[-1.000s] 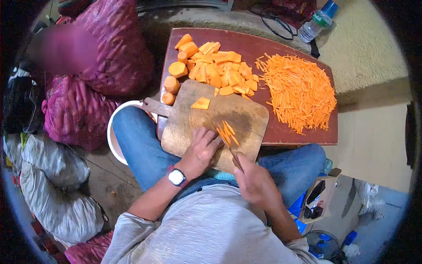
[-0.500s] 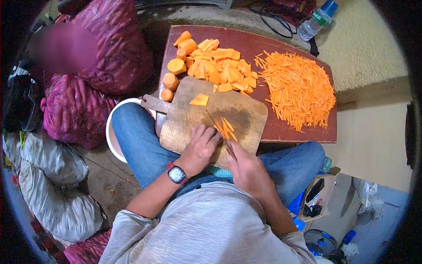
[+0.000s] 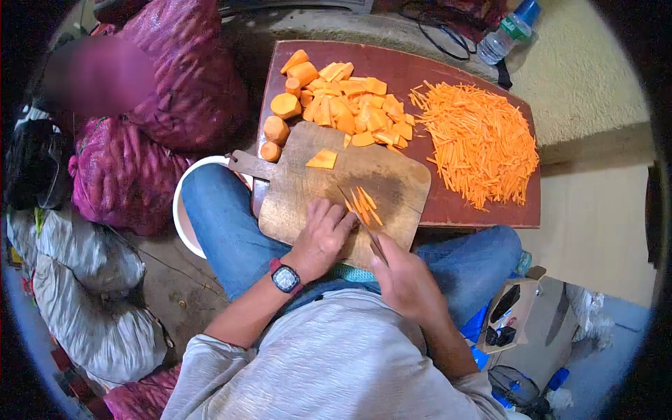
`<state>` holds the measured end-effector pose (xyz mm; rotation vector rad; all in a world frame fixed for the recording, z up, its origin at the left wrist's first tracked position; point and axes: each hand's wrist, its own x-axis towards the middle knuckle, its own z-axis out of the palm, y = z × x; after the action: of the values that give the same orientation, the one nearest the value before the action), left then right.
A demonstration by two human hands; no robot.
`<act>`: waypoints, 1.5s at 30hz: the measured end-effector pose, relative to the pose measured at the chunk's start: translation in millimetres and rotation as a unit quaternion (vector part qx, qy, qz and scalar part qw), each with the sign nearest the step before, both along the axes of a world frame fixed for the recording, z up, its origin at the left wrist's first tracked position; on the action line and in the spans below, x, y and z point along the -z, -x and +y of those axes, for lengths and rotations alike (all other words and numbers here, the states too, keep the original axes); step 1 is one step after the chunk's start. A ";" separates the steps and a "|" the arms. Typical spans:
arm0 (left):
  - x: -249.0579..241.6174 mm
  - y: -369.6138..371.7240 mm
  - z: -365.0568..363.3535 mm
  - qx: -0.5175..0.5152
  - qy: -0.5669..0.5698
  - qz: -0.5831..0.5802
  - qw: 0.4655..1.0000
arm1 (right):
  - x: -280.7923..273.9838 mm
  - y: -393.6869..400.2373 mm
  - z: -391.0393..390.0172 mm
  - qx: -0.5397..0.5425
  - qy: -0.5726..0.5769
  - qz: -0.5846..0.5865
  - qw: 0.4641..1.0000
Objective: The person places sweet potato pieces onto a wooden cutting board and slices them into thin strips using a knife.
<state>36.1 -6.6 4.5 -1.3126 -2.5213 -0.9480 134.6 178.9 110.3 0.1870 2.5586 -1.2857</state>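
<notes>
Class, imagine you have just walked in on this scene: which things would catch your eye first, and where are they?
The bright heap of orange matchsticks on the right of the red-brown table, with a pile of thicker orange slices at its far left. Nearer, on the wooden cutting board, the left hand steadies a few strips while the right hand works a knife. Purple mesh sacks fill the left.

Bright, even overhead light, soft shadows, strong fisheye bending with black vignetted corners; a blurred patch upper left.
</notes>
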 end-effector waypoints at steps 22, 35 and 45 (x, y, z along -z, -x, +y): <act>1.4 0.4 -2.4 0.010 -0.005 -0.017 1.000 | -6.4 0.3 0.7 -0.005 -0.013 -0.067 0.998; 10.4 -1.4 -5.0 0.019 -0.021 -0.013 1.000 | 10.4 8.4 -5.6 0.004 -0.013 -0.013 1.000; 4.8 -3.0 -4.6 0.005 -0.009 -0.024 1.000 | 7.4 7.1 -4.6 -0.016 -0.009 -0.016 1.000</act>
<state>39.1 -11.2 -0.3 -1.3130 -2.5377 -1.0145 127.6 174.3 102.9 0.1675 2.5370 -1.2380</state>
